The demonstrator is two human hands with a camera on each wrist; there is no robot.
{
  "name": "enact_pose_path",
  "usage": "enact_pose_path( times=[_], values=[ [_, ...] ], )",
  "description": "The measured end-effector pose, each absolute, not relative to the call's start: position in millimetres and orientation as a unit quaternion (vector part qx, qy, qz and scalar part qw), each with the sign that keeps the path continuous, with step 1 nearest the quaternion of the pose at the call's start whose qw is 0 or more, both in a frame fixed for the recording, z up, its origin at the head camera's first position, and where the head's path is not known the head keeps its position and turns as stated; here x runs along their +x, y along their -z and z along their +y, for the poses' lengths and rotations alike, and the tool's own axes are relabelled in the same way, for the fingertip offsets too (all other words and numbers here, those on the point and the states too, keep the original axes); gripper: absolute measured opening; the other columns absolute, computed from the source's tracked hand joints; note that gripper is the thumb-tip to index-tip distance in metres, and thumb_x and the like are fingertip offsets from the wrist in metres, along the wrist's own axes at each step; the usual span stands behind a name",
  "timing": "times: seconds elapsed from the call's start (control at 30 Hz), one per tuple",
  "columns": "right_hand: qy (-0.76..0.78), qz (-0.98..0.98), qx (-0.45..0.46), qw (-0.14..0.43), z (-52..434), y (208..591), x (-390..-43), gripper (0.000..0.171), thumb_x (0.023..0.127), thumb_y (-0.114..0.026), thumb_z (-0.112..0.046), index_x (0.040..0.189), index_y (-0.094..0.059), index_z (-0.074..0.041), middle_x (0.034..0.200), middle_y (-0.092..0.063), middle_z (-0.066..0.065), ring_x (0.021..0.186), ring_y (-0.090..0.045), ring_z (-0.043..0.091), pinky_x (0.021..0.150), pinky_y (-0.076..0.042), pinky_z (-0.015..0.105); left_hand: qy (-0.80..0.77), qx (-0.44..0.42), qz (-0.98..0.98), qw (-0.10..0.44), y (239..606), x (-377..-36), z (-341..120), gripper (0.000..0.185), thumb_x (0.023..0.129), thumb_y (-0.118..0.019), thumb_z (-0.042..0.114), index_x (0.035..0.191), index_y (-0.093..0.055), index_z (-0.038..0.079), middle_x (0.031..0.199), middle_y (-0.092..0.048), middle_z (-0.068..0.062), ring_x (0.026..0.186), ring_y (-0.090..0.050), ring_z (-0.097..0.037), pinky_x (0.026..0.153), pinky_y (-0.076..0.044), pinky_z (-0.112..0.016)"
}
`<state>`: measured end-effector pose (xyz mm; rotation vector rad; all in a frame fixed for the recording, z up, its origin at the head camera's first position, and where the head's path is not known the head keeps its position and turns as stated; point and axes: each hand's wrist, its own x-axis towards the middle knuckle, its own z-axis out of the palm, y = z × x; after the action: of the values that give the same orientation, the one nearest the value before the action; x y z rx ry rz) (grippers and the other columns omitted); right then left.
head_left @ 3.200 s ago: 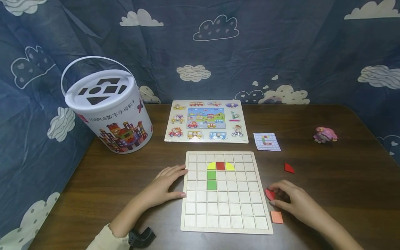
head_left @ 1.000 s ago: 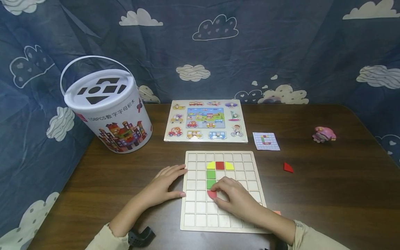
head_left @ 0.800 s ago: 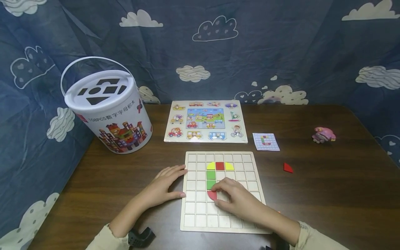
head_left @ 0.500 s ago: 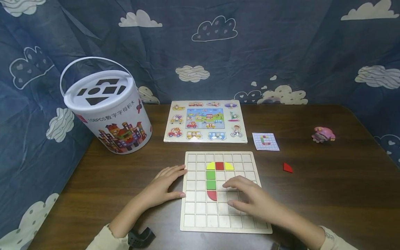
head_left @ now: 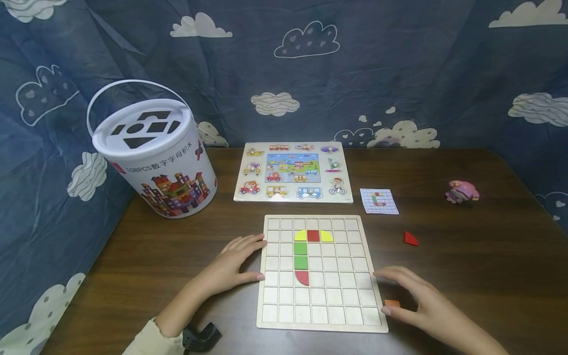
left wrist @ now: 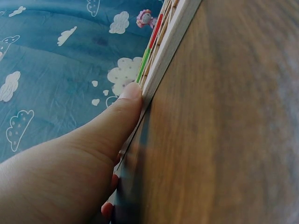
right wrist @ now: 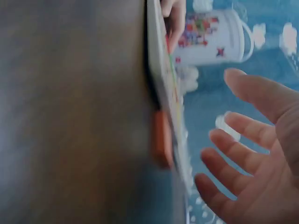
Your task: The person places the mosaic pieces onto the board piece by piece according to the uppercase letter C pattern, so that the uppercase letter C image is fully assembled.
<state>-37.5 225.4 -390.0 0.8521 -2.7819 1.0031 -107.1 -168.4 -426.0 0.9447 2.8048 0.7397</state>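
A pale wooden grid board (head_left: 320,315) lies on the dark table. On it sit a yellow, a red and a yellow piece in a row, two green squares (head_left: 300,255) below them, and a red quarter-round piece (head_left: 302,277) under those. My left hand (head_left: 235,264) rests flat against the board's left edge (left wrist: 159,60), thumb touching it. My right hand (head_left: 410,296) hovers with spread fingers (right wrist: 243,121) over an orange square piece (head_left: 392,303) beside the board's right edge (right wrist: 162,140); it holds nothing.
A white lidded bucket (head_left: 153,153) stands at the back left. A vehicle puzzle board (head_left: 294,171) lies behind the grid board, a pattern card (head_left: 379,200) to its right. A red piece (head_left: 410,239) and a pink toy (head_left: 461,191) lie at the right.
My right hand let go of the red quarter-round piece on the board below the green squares, then drew back right to above the orange square. The left hand stayed still.
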Motion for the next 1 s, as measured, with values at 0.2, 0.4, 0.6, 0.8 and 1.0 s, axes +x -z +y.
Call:
enact_pose_path(
  times=[0.2,0.4,0.6,0.8,1.0],
  values=[
    [-0.286,-0.924,0.245,-0.056,243,399,-31,0.058,0.074,-0.069,-0.043,0.124,-0.049,-0.020,0.118,-0.048,-0.007,0.102,-0.045,0.005,0.080,-0.042,0.019,-0.244,0.307,0.919,0.046,426,-107,-168,0.074,0.078,-0.057,0.056,0.137,-0.038,0.016,0.143,-0.030,-0.002,0.130,-0.024,-0.022,0.106,-0.013,-0.043],
    [-0.284,-0.917,0.273,-0.069,253,408,-35,0.049,0.076,-0.068,-0.040,0.118,-0.052,-0.020,0.113,-0.047,-0.008,0.097,-0.046,0.006,0.080,-0.041,0.015,-0.241,0.305,0.920,0.049,426,-108,-169,0.073,0.078,-0.056,0.056,0.137,-0.037,0.017,0.143,-0.029,0.000,0.131,-0.023,-0.020,0.107,-0.012,-0.040],
    [-0.295,-0.899,0.325,-0.010,254,415,-39,0.033,0.074,-0.073,-0.021,0.102,-0.057,-0.023,0.101,-0.049,-0.013,0.087,-0.050,0.004,0.075,-0.041,0.011,-0.239,0.297,0.923,0.058,426,-108,-169,0.073,0.079,-0.057,0.055,0.138,-0.037,0.018,0.144,-0.029,0.001,0.131,-0.021,-0.018,0.107,-0.011,-0.038],
    [-0.275,-0.913,0.302,0.015,249,409,-41,0.028,0.074,-0.074,-0.020,0.098,-0.059,-0.023,0.097,-0.051,-0.016,0.084,-0.051,0.002,0.071,-0.045,0.016,-0.242,0.301,0.921,0.054,425,-107,-169,0.073,0.079,-0.057,0.056,0.137,-0.038,0.018,0.143,-0.030,0.000,0.131,-0.023,-0.020,0.107,-0.012,-0.040],
    [-0.287,-0.906,0.297,0.089,233,395,-46,0.036,0.066,-0.079,-0.011,0.096,-0.061,-0.023,0.095,-0.054,-0.017,0.086,-0.051,0.004,0.080,-0.035,0.005,-0.245,0.307,0.918,0.050,424,-107,-169,0.074,0.078,-0.057,0.056,0.137,-0.037,0.017,0.143,-0.029,-0.001,0.131,-0.023,-0.022,0.107,-0.012,-0.042]
  ],
)
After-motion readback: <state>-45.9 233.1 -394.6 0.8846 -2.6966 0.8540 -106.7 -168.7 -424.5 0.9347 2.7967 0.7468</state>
